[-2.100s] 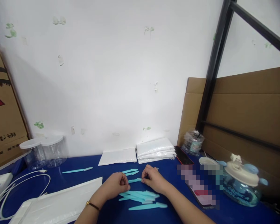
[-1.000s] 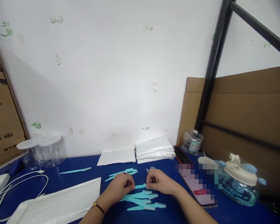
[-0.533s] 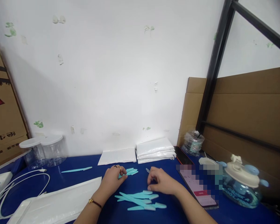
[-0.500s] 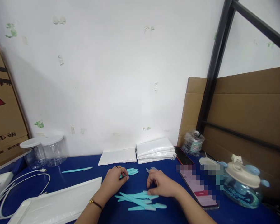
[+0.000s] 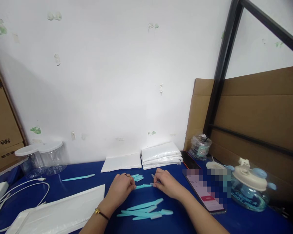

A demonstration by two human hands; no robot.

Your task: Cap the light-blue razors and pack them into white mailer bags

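A turquoise eyebrow razor is stretched between my two hands, just above the blue table. My left hand pinches its left end, fingers closed. At the other end, around the pale tip, the fingers of my right hand are closed. Several more turquoise razors lie crossed in a loose pile nearer to me. Behind my left fingertips sits a small group of razors, partly hidden. A pale translucent piece shows beside my right fingers, mostly covered by them.
A single razor lies at the left, behind a white padded mailer. More white mailers are stacked by the wall. Clear jars and a white cable are left; a phone and a drinking bottle are right.
My right hand has lifted a razor from the front pile and moved away from me with it. The razor now spans both hands. The view has shifted slightly.
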